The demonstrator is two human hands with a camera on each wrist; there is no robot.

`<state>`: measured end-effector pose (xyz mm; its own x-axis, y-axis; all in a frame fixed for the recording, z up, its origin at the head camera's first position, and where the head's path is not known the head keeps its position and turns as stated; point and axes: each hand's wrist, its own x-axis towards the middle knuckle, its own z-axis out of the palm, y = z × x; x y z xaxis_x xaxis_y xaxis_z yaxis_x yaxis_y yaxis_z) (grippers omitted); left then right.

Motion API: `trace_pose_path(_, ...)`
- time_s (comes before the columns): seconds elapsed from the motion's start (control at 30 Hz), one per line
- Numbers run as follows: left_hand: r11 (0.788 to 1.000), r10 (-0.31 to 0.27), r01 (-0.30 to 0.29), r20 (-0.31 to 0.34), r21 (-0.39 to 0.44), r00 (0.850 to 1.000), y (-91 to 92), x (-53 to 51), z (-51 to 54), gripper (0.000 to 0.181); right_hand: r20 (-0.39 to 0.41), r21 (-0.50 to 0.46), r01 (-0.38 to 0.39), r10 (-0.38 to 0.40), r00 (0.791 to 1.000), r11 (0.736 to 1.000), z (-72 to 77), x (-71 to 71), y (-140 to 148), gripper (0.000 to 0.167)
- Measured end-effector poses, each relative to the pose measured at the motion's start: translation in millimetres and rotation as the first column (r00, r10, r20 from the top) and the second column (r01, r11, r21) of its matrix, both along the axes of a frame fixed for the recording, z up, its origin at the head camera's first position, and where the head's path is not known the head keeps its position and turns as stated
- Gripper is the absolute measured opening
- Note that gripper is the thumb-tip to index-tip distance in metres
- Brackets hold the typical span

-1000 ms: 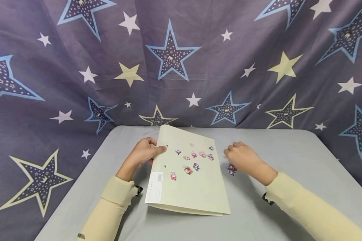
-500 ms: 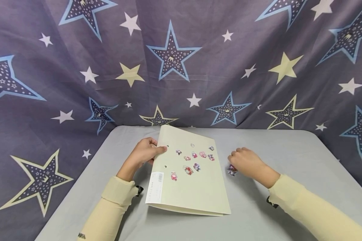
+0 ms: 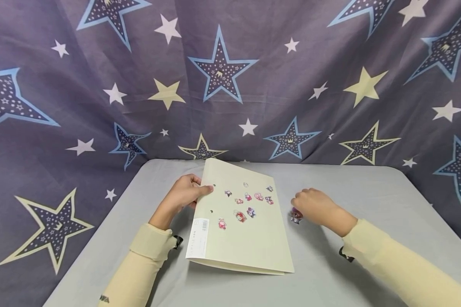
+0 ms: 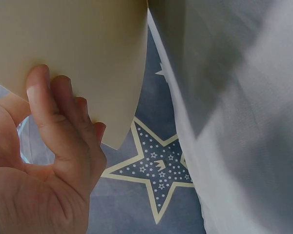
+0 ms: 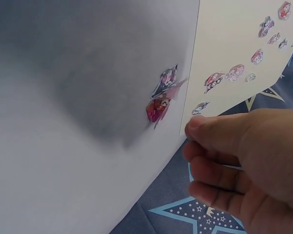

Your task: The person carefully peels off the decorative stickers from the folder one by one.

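Observation:
A cream folder (image 3: 246, 238) with several small cartoon stickers (image 3: 240, 216) on its cover is propped at a tilt on the table. My left hand (image 3: 184, 192) grips its left edge, thumb on the front; in the left wrist view the fingers (image 4: 63, 112) press flat behind the sheet. To the right of the folder my right hand (image 3: 315, 207) hovers close to a little pile of loose stickers (image 3: 296, 216). The right wrist view shows that hand's thumb (image 5: 210, 129) meeting the index finger, the others curled, and nothing visible between them. The pile (image 5: 161, 100) lies beside the folder's edge.
A grey cloth covers the table (image 3: 369, 192). Behind and at the left hangs a dark star-patterned curtain (image 3: 276, 98). A white label (image 3: 197, 238) with a barcode is at the folder's lower left, and two punched holes run along its left side.
My right hand has come down and slightly right, toward the small sticker pile, and has stayed nearly still over the last half second. The left hand and folder keep their place.

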<state>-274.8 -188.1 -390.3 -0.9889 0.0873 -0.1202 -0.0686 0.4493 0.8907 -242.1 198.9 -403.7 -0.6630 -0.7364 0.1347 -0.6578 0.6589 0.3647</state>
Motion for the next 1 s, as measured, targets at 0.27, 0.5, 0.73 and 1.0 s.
trace_pose_path(0.27, 1.0, -0.004, 0.004, 0.003, -0.005, 1.0, 0.8, -0.1, 1.6, 0.043, -0.013, -0.026, 0.001, -0.001, 1.0, 1.0, 1.7, -7.8, -11.4, 0.017)
trace_pose_path(0.5, 1.0, 0.002, -0.002, 0.003, -0.007, 1.0, 1.2, 0.3, 1.9, 0.042, -0.017, -0.047, -0.008, 0.007, 1.0, 0.999, -3.2, -19.0, -24.6, 0.015)
trace_pose_path(0.73, 1.0, -0.004, 0.004, 0.001, -0.005, 1.0, 0.5, 0.6, 1.1, 0.043, 0.105, -0.164, 0.052, -0.035, 0.994, 0.985, -8.0, -31.3, -36.2, 0.005)
trace_pose_path(1.0, 1.0, -0.004, 0.004, -0.001, -0.001, 1.0, -0.1, -0.6, 0.5, 0.044, 0.313, -0.29, 0.178, -0.083, 0.946, 0.94, -10.7, -45.4, -45.0, 0.021)
